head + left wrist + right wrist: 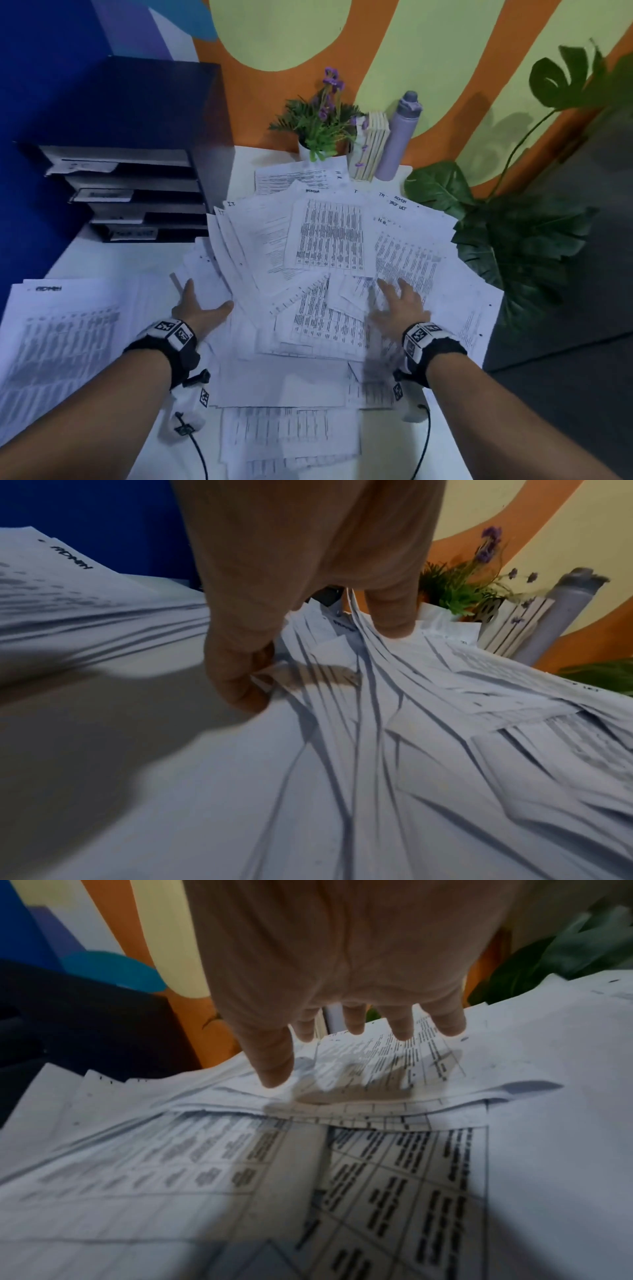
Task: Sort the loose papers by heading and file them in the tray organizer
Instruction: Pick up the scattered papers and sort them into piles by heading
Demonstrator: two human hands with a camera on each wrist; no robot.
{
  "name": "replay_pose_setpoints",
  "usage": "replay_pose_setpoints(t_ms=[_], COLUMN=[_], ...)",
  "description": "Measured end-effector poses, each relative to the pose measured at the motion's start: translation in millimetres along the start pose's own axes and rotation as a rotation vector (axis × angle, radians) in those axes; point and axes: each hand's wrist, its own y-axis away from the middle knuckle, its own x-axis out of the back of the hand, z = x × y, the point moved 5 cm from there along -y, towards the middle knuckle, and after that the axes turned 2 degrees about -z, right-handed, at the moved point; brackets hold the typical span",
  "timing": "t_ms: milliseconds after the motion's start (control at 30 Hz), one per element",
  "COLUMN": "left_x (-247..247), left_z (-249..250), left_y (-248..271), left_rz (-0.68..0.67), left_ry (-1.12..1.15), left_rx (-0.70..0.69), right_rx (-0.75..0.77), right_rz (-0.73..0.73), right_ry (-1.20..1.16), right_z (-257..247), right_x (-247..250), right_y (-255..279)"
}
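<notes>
A wide heap of loose papers (329,240) covers the middle of the white table (113,253), with handwritten headings such as ADMIN, IT and HR. My left hand (209,294) is at the heap's left edge. In the left wrist view several sheets (411,750) rise between its thumb and curled fingers (240,674). My right hand (400,301) lies spread, fingers straight, on printed tables (377,1177) at the heap's right side. The dark tray organizer (130,192) stands at the back left with labelled shelves.
A stack headed ADMIN (68,342) lies at the near left. At the back stand a potted plant (318,126), books (371,147) and a lilac bottle (397,137). Large leaves (513,240) overhang the table's right edge.
</notes>
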Motion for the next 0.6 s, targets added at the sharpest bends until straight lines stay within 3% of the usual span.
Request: replay_pose_setpoints(t_ms=[233,600], left_x=[-24,-31], left_z=[-3,-58], left_y=[-2,57], left_rz=[0.063,-0.04], left_ry=[0.018,-0.021], left_rx=[-0.125,-0.158], right_rx=[0.145,0.196], right_rz=[-0.213,-0.249], right_ry=[0.212,0.232], right_z=[-4,9], right_x=[-29,-54], right_y=[-21,39])
